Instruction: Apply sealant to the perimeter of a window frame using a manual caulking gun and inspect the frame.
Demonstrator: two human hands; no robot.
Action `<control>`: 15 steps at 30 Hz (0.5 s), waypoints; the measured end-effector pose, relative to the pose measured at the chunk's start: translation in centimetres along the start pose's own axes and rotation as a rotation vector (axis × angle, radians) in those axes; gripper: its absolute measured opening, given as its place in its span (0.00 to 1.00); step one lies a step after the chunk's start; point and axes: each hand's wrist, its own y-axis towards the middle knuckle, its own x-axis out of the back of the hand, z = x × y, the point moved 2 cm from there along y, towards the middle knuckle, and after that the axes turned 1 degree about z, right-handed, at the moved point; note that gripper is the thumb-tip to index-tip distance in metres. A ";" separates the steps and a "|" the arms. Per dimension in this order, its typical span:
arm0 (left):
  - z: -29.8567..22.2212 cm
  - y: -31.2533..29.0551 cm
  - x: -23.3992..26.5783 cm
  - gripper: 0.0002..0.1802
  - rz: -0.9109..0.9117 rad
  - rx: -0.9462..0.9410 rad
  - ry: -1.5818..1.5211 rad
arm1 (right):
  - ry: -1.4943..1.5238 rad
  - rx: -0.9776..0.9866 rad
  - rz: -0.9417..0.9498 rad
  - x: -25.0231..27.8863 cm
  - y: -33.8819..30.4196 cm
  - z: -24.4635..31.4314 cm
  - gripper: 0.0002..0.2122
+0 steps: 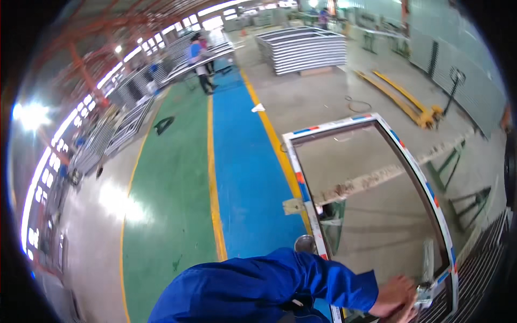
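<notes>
My left hand [394, 297], at the end of a blue sleeve, reaches to the near right corner of a rectangular window frame [435, 200]. Its fingers are curled at a silver tool with a long translucent part [425, 293], whose exact kind I cannot make out. White edging with red and blue patches runs around the dark inner frame. More skin shows by the lower edge, beside the left hand; whether it is my right hand I cannot tell, and its fingers are hidden. The frame rests on a rough, stained beam [371, 182] with green legs.
A round metal tin [305, 244] is beside the frame's left side. Beyond it lie a yellow pallet jack [420, 114] and stacked metal frames [309, 54]. Two people [202, 59] stand at a far bench along the blue and green floor lanes. Slatted metal [484, 274] lies at right.
</notes>
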 end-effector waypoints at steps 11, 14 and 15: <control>0.0 -7.4 5.8 0.19 0.018 -0.013 -0.337 | 0.376 -0.157 0.011 6.9 -5.7 -3.9 0.14; 4.6 -9.4 4.0 0.30 0.342 0.616 -0.792 | 0.255 -0.073 0.256 11.3 -6.5 -4.3 0.19; 3.5 -9.0 4.2 0.30 0.366 0.600 -0.799 | 0.258 -0.072 0.359 13.7 -6.3 -5.3 0.20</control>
